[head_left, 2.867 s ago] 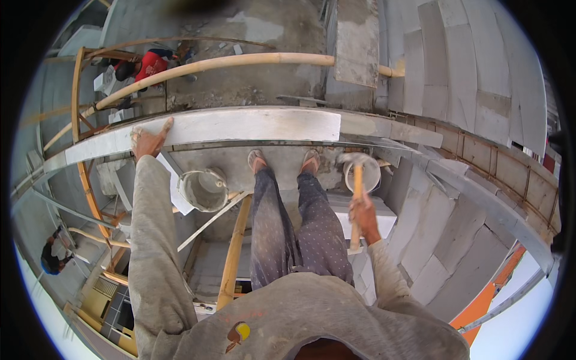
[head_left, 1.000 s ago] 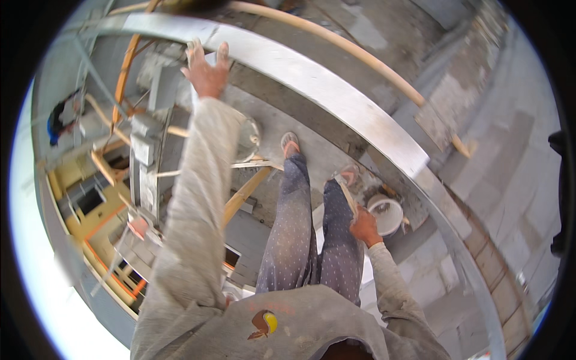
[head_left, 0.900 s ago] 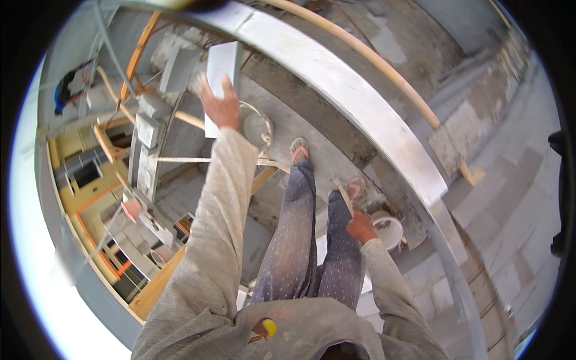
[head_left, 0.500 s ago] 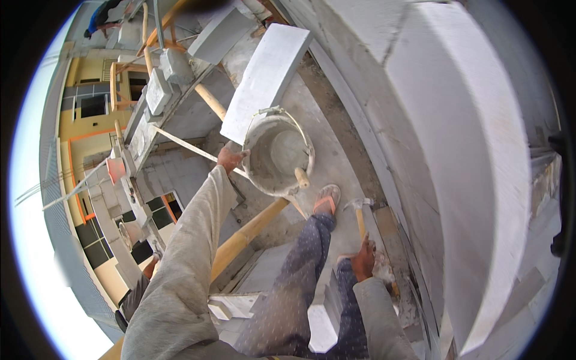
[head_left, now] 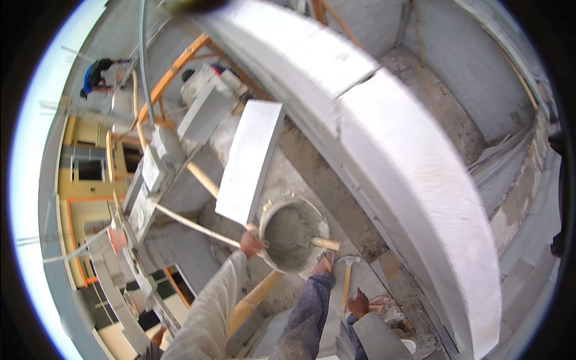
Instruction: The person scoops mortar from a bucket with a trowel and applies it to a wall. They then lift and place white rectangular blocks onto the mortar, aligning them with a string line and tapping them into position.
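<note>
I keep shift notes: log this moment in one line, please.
left hand: at bucket rim | right hand: beside hammer | bucket: grey mix inside, wooden handle over rim

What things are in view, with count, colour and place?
Bucket: one, grey, centre
Tool handle: one, tan, over bucket
Hammer: one, tan handle, lower centre
Loose block: one, white, beyond bucket
Wall blocks: two or more, white, right
Poles: several, tan, left side
Timber frame: one, orange, upper left
Building: one, yellow, left
Coworkers: at least two, one in blue, left
Left hand: one, grey sleeve, at bucket's rim
Right hand: one, grey sleeve, beside hammer
</note>
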Demonstrator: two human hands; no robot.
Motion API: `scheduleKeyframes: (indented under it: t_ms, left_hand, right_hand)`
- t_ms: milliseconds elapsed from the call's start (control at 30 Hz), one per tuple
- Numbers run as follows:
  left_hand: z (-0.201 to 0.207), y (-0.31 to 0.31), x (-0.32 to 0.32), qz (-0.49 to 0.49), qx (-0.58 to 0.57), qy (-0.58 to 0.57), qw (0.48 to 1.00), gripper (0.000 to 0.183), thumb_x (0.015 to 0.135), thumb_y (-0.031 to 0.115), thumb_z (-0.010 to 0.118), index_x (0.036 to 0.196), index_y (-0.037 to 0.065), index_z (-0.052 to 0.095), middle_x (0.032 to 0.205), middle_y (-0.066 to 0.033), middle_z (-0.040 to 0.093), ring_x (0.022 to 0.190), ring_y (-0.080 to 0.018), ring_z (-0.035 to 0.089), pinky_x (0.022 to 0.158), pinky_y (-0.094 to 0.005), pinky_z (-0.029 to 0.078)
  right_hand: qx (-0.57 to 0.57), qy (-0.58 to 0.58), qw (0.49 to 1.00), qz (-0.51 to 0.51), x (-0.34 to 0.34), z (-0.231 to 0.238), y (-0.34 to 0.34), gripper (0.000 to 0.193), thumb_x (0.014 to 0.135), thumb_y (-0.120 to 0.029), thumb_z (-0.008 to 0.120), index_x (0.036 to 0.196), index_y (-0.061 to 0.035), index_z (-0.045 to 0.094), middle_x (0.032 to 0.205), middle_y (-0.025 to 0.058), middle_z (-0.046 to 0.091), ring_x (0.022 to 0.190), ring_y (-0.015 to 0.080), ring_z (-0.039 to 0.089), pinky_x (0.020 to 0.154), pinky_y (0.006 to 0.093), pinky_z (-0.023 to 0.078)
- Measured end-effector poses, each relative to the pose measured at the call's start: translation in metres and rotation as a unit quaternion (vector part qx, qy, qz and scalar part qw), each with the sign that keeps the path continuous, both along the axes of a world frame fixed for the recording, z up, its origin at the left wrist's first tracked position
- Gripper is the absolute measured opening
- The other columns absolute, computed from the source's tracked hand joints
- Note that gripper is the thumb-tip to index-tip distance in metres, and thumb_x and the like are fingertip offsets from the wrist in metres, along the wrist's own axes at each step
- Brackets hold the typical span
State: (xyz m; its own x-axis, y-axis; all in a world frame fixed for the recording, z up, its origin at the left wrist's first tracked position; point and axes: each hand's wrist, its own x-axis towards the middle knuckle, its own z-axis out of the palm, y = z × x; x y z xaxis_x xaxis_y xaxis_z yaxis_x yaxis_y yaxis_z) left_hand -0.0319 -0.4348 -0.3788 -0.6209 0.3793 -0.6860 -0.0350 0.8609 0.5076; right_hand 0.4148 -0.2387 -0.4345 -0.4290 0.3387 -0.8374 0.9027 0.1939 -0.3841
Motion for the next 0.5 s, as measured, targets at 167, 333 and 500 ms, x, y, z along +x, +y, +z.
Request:
scheduleKeyframes:
  t_ms: [167, 333, 500]
  left_hand:
    - [0.089, 0.066, 0.085, -0.058, -0.093, 0.124, 0.986, 0.037, 0.068, 0.023, 0.072, 0.099, 0.004, 0.072, 0.090, -0.0251, 0.070, 0.090, -0.0419, 0.069, 0.077, -0.0489, 0.055]
    - [0.243, 0.104, 0.148, -0.083, -0.012, 0.134, 0.987, 0.030, 0.065, 0.022, 0.074, 0.087, 0.002, 0.072, 0.080, -0.0232, 0.069, 0.079, -0.0392, 0.070, 0.072, -0.0452, 0.054]
    - [0.323, 0.133, 0.206, -0.197, 0.017, 0.097, 0.975, 0.026, 0.064, 0.015, 0.071, 0.084, -0.001, 0.071, 0.069, -0.0162, 0.067, 0.065, -0.0301, 0.065, 0.066, -0.0383, 0.052]
  right_hand:
    - [0.271, 0.255, 0.926, 0.069, -0.043, 0.121, 0.023, 0.068, 0.086, -0.029, 0.066, 0.141, 0.0043, 0.046, 0.131, 0.0260, 0.056, 0.126, 0.0391, 0.052, 0.105, 0.0526, 0.039]
    - [0.245, 0.230, 0.916, 0.221, -0.042, 0.221, 0.030, 0.064, 0.091, -0.034, 0.059, 0.140, 0.0044, 0.048, 0.138, 0.0237, 0.053, 0.132, 0.0370, 0.047, 0.110, 0.0552, 0.033]
    - [0.421, 0.166, 0.866, 0.212, 0.022, 0.269, -0.010, 0.056, 0.082, -0.025, 0.060, 0.128, 0.0079, 0.057, 0.129, 0.0285, 0.058, 0.116, 0.0438, 0.058, 0.104, 0.0576, 0.041]
